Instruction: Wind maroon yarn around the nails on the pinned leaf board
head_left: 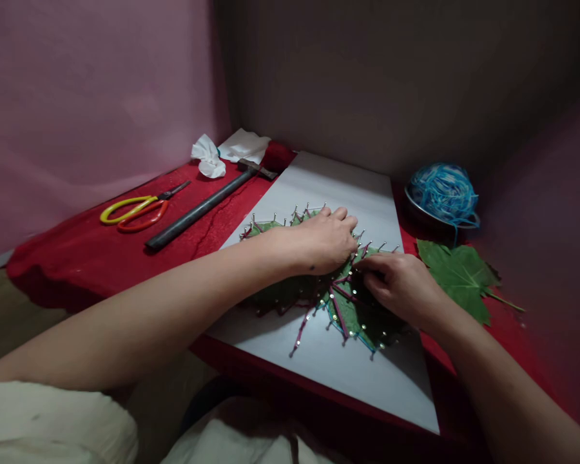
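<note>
A white board point(270, 335) lies on a red cloth, bearing a green leaf shape point(350, 312) ringed with nails. Purple yarn point(339, 312) runs between nails inside the shape, and blue yarn point(366, 341) follows part of its lower edge. My left hand point(329, 240) rests over the upper middle of the shape, fingers curled down among the nails; what its fingertips hold, if anything, is hidden. Right beside it, my right hand point(397, 283) has its thumb and fingers pinched close to the nails at the right; anything between them is too small to make out.
On the red cloth point(77, 258) at the left are scissors point(140, 209) with yellow and red handles, a hammer point(203, 209) and crumpled white paper point(209, 158). At the right, blue yarn point(442, 190) sits in a metal bowl point(418, 209), near a green leaf point(461, 274). Walls stand behind.
</note>
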Action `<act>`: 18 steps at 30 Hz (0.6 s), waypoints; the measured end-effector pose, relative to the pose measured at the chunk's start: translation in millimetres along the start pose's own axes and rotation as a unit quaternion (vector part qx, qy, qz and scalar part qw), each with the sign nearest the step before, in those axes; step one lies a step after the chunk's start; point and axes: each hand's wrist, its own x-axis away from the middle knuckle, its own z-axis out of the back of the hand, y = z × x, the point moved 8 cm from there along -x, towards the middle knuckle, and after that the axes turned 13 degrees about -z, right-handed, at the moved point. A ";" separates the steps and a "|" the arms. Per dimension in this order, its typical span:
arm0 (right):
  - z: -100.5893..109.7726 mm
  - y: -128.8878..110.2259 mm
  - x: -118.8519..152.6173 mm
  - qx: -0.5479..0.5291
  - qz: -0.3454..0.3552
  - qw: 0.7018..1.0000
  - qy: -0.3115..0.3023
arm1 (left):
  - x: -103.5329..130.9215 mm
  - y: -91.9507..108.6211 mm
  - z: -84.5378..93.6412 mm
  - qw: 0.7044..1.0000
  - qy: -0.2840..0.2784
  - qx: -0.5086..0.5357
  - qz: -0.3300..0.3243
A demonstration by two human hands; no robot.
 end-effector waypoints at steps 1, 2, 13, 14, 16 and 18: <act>-0.1 1.3 -0.1 -0.006 -0.009 1.000 -0.002 | 2.6 2.9 1.8 1.000 0.000 0.009 -0.011; -0.3 2.3 0.1 -0.010 -0.015 1.000 -0.003 | 4.9 5.3 2.1 1.000 -0.001 0.018 -0.019; 1.3 -5.4 13.9 0.034 0.009 0.998 0.054 | 8.7 1.0 -24.9 0.994 0.063 0.087 -0.023; 1.9 -4.7 15.0 0.028 0.005 0.998 0.058 | 8.3 1.1 -25.3 0.994 0.060 0.091 -0.021; 3.8 -3.2 16.7 0.009 -0.005 0.998 0.061 | 7.6 1.6 -25.1 0.994 0.058 0.095 -0.016; 6.9 -3.3 17.6 -0.027 -0.006 0.998 0.052 | 7.2 2.3 -24.4 0.994 0.062 0.094 -0.015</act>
